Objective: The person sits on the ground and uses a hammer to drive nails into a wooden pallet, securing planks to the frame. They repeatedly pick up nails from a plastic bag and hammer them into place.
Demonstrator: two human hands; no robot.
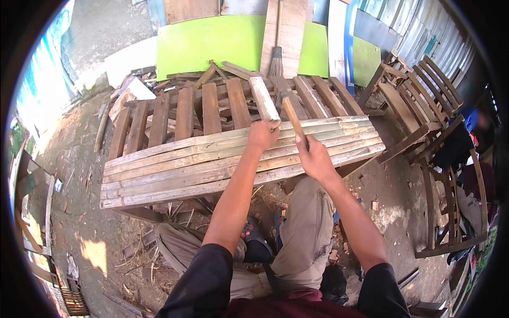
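My left hand (262,135) is closed around the near end of a pale, worn wooden slat (263,99), which points away from me over the bench. In my right hand (315,159) is a tool with a wooden handle (292,116). Its grey head lies close to the right of the slat, too blurred to tell its kind. Both hands are above the split-bamboo strips (175,168) along the near side of the bench. Beyond them, several brown wooden slats (212,108) stand in a spaced row.
Scrap wood (175,79) is heaped behind the bench, below a green panel (212,45) and a broom (277,61). Wooden chair frames (408,100) are stacked at the right. Chips and fibres litter the dirt floor (79,196) around my legs.
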